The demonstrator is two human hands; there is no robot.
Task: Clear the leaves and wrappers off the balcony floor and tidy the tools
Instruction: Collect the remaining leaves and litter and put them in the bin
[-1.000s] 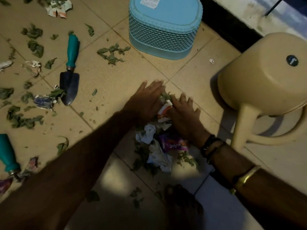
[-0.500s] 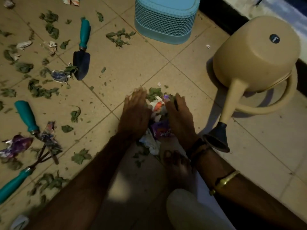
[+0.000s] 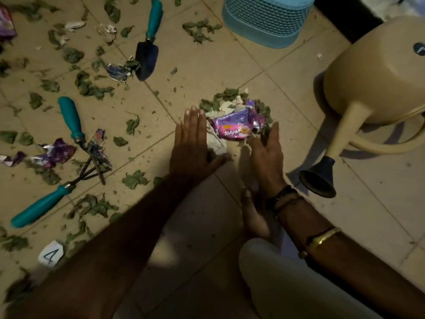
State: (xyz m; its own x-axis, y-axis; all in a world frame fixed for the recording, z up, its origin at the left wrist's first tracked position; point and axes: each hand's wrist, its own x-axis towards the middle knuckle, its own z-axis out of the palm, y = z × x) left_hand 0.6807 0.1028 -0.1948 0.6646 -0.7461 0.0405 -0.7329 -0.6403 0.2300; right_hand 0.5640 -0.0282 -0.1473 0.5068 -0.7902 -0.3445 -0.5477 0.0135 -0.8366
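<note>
- The left hand lies palm down on the beige tiled floor. Its fingers are straight and pressed together and the thumb is spread out to the side.
- The right hand is turned partly on its edge, fingers extended and close together, holding nothing.
- Between the two hands sits a small heap of green leaves and crumpled white paper, with a shiny purple and pink snack wrapper on top.
- The left hand is just beside the heap's left edge, against the white paper. The right fingertips reach the wrapper's foil end; actual contact cannot be told.
- A dark beaded wristband and a gold bangle circle the right forearm, and a bare foot rests under that wrist.
- A teal-handled trowel with a dark blue blade lies to the far left of the heap, its tip touching a crumpled blue and silver wrapper.
- Two more teal-handled hand tools lie crossed at their metal ends, under a torn wrapper, beside a crumpled purple wrapper.
- Loose green leaves are scattered across the left tiles.
- A white paper scrap marked "4" lies near the left forearm.
- A turquoise woven plastic basket stands upside down at the top.
- A beige plastic watering can lies overturned on the right, its dark spout rose near the right wrist.
</note>
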